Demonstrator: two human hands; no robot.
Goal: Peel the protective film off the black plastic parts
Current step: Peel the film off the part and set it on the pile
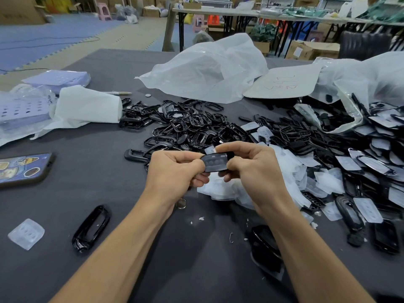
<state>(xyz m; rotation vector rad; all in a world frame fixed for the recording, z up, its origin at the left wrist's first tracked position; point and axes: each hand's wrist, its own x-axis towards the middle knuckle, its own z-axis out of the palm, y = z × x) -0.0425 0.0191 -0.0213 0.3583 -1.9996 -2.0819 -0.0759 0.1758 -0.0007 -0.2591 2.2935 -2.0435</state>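
Note:
Both hands hold one black plastic part (215, 162) above the grey table (91, 171), near the middle of the view. My left hand (177, 169) grips its left end with curled fingers. My right hand (249, 165) pinches its right end, and a bit of clear film (210, 149) sticks up at the part's top edge. Behind the hands lies a heap of bare black frames (188, 125). A pile of film-covered black parts (371, 162) spreads to the right. Peeled clear films (290, 171) are heaped under and right of my hands.
A phone (24, 169) lies at the left edge. One black frame (91, 227) and a loose film piece (26, 234) sit at the front left. White plastic bags (209, 68) and a cardboard sheet (284, 82) lie at the back. A coin-like disc (181, 203) rests under my left wrist.

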